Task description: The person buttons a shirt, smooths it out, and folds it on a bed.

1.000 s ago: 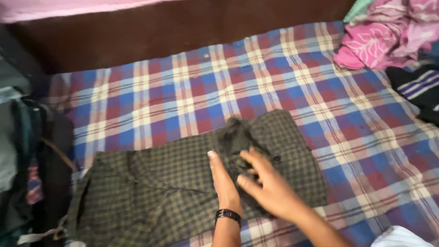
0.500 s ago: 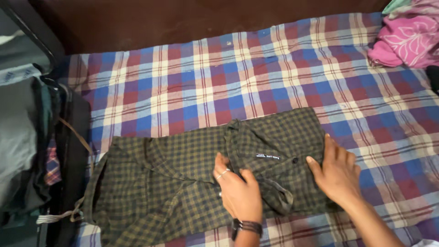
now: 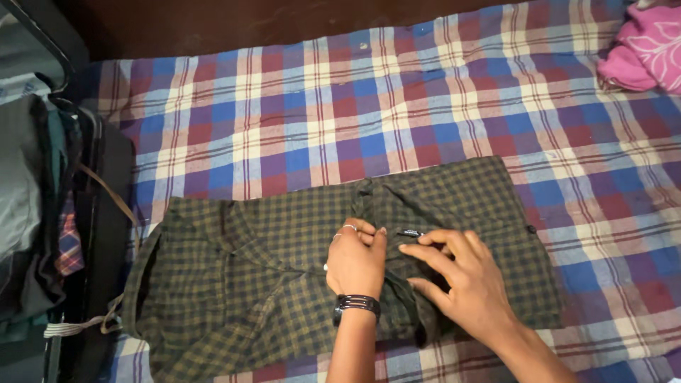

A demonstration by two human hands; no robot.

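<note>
Head view looks down on a bed covered by a blue, red and cream checked sheet [image 3: 298, 128], dark wall across the top. At the left edge an open bag [image 3: 42, 213] is cut off. My dark checked shirt [image 3: 241, 284] lies flat at lower centre. My left hand [image 3: 356, 261] pinches its collar fold; my right hand [image 3: 464, 280] rests beside it, fingers spread, grasping nothing. Pink cloth [image 3: 642, 50] is cropped upper right.

Home bedroom: checked bedsheet [image 3: 425, 92], pink clothes pile [image 3: 642, 50].
</note>
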